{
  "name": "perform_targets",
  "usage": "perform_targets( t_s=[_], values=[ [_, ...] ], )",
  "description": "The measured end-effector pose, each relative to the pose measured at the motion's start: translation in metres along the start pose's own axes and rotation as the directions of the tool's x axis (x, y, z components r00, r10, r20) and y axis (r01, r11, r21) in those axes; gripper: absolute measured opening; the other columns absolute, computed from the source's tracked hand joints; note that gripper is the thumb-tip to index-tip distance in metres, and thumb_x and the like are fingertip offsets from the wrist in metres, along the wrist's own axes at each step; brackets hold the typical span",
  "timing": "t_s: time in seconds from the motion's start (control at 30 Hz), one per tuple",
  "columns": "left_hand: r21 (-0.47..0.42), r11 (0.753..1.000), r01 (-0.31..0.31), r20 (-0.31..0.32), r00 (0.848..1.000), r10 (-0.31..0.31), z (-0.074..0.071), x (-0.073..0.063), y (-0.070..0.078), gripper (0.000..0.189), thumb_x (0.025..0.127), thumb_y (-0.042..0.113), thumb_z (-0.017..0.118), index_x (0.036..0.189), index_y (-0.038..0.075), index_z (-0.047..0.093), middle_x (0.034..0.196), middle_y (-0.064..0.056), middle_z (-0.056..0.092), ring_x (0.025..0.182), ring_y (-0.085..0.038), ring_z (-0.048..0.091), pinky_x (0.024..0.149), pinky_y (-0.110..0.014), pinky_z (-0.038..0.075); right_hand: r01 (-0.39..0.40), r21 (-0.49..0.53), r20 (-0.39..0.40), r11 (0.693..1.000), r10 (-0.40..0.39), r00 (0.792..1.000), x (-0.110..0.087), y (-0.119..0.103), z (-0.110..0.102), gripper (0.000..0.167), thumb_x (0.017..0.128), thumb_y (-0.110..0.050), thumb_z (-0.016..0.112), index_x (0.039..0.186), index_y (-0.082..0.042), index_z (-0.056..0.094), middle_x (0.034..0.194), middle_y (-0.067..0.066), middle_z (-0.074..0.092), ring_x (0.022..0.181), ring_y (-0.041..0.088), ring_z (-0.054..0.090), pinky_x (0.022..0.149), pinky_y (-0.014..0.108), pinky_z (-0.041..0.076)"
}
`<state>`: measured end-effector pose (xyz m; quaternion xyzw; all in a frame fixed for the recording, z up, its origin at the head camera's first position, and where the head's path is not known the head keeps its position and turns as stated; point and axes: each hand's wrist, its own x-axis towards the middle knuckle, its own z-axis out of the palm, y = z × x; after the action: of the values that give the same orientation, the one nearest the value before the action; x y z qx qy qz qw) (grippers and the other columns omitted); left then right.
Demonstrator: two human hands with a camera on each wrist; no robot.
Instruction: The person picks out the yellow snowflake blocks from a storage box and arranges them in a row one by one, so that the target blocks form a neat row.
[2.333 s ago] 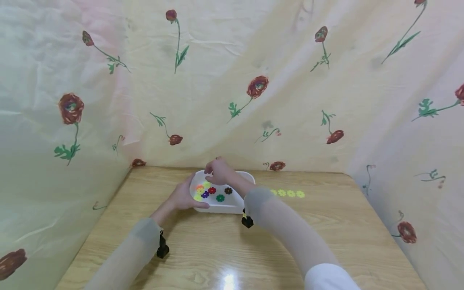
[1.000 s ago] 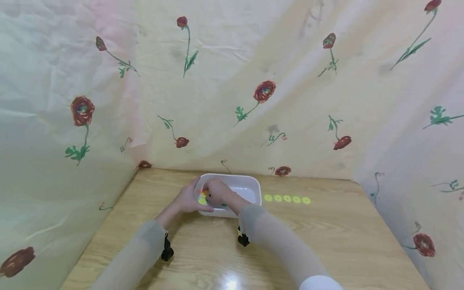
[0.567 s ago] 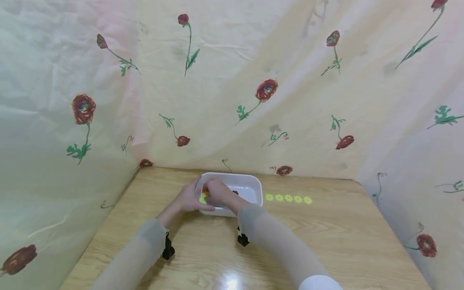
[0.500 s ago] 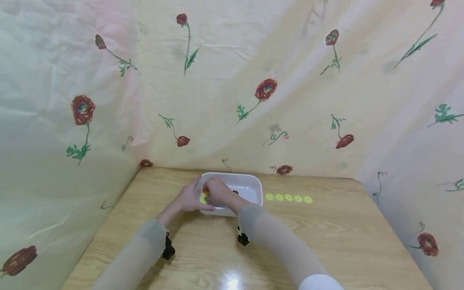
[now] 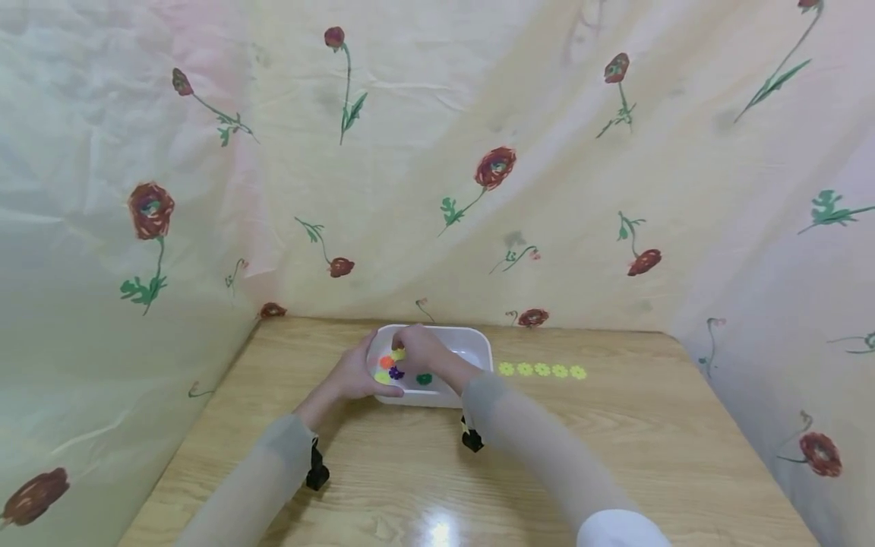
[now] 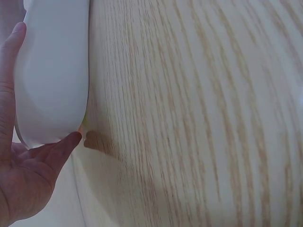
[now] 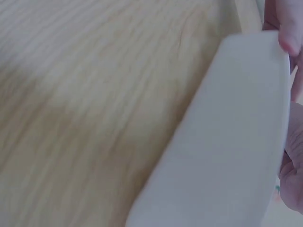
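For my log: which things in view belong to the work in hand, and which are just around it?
Part of the work:
- white tray, gripped by the left hand
- coloured flower pieces inside, by the right hand
- probably the row of five yellow flower pieces

Just around it:
- wooden table
- flower-print cloth
- black wrist devices

White tray (image 5: pixel 424 399); in it, orange, purple, green flowers (image 5: pixel 424 378); right of it, yellow flowers (image 5: pixel 542 370); beneath, wood-grained tabletop (image 5: pixel 396 463); behind, red-flowered cream cloth (image 5: pixel 410 182).
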<state>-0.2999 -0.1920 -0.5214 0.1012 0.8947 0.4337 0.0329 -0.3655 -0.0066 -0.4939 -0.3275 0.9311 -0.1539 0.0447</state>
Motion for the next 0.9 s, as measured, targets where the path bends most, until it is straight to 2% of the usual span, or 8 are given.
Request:
perform_targets(
  t_s=[0.17, 0.43, 0.67, 0.9],
  values=[
    [-0.010, 1.000, 0.018, 0.002, 1.000, -0.018, 0.002, -0.001, 0.001, 0.135, 0.071, 0.044, 0.100, 0.171, 0.009, 0.016, 0.169, -0.019, 0.038, 0.147, -0.039, 0.048, 0.122, -0.061, 0.042, -0.004, -0.030, 0.023, 1.000, 0.004, 1.000, -0.009, 0.012, -0.017, 0.029, 0.090, -0.018, 0.085, 0.117, -0.009, 0.078, 0.118, 0.008, 0.079, 0.107, 0.021, 0.072, 0.098, 0.035, 0.061],
    [-0.013, 1.000, 0.020, -0.001, 1.000, -0.020, 0.002, -0.003, 0.004, 0.135, 0.072, 0.043, 0.100, 0.171, 0.008, 0.015, 0.167, -0.018, 0.042, 0.147, -0.039, 0.050, 0.123, -0.062, 0.041, -0.023, -0.028, 0.009, 0.999, 0.023, 1.000, -0.026, 0.039, -0.045, 0.022, 0.093, -0.016, 0.082, 0.113, -0.009, 0.078, 0.108, 0.006, 0.077, 0.093, 0.017, 0.068, 0.087, 0.033, 0.061],
    [-0.015, 0.999, 0.031, -0.014, 0.999, -0.031, 0.001, -0.003, 0.004, 0.135, 0.070, 0.042, 0.101, 0.171, 0.008, 0.017, 0.167, -0.018, 0.041, 0.148, -0.040, 0.048, 0.124, -0.065, 0.037, -0.024, -0.068, -0.051, 0.997, 0.020, 0.998, -0.037, 0.068, -0.066, 0.021, 0.089, -0.015, 0.083, 0.109, -0.007, 0.079, 0.102, 0.008, 0.078, 0.089, 0.018, 0.068, 0.083, 0.031, 0.060],
    [-0.006, 1.000, 0.019, -0.002, 1.000, -0.019, 0.003, -0.001, 0.003, 0.136, 0.068, 0.048, 0.100, 0.171, 0.011, 0.018, 0.167, -0.016, 0.042, 0.148, -0.039, 0.048, 0.124, -0.064, 0.038, -0.072, -0.048, -0.121, 0.996, 0.065, 0.990, -0.057, 0.101, -0.081, 0.019, 0.087, -0.015, 0.084, 0.104, -0.006, 0.080, 0.096, 0.008, 0.078, 0.086, 0.019, 0.068, 0.080, 0.032, 0.060]
  ],
)
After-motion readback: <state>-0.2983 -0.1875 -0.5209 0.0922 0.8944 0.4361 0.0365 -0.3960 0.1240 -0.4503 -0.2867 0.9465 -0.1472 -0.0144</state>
